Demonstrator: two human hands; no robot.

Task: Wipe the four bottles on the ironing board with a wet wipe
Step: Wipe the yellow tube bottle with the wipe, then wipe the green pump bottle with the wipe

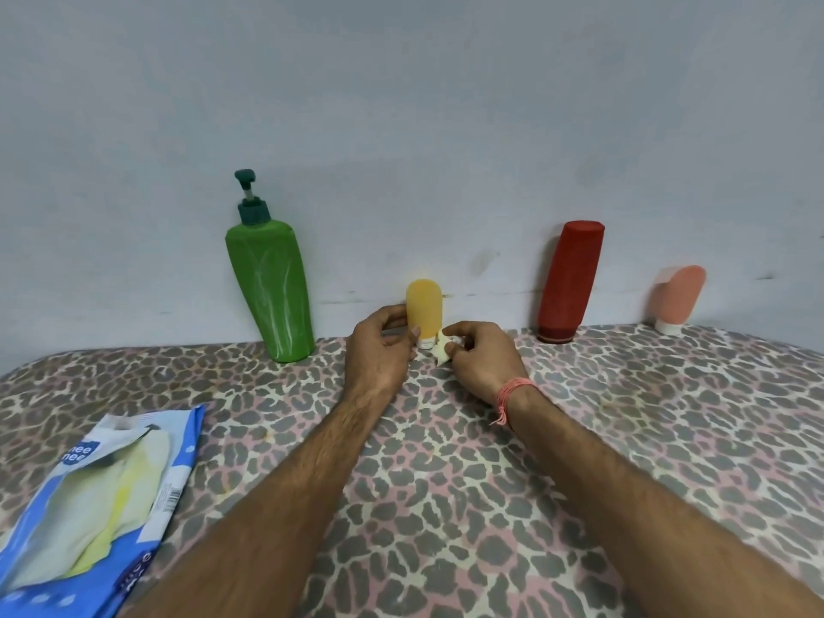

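**Small yellow bottle could tip while it is being wiped**

Nearest the camera, at the left edge, lies an opened pack of wipes (89,497), flat on the ironing board (446,506), well apart from the hands. If another wipe is wanted, one hand would have to leave the bottle to reach it.

Further in, the left hand (379,350) curls around the lower part of the yellow bottle (423,307), thumb in front, holding it where it stands on its cap. The right hand (479,359) pinches a crumpled wet wipe (440,352) just beside the bottle's base. The likely slip is here, as I judge it: the bottle is small and stands on a narrow cap, and the padded cover probably gives underfoot, so a sideways rub with a loose grip could topple it. A wipe bunched this tightly may also miss parts of the bottle.

At the back, the green pump bottle (269,287), the red bottle (568,278) and the pink bottle (677,296) stand against the wall (401,104), all three tilted in this wide view. A careless elbow could knock them over.

The board carries a leopard-print cover in grey, pink and cream. The wall behind is plain pale blue-grey, scuffed with dark marks near the board.
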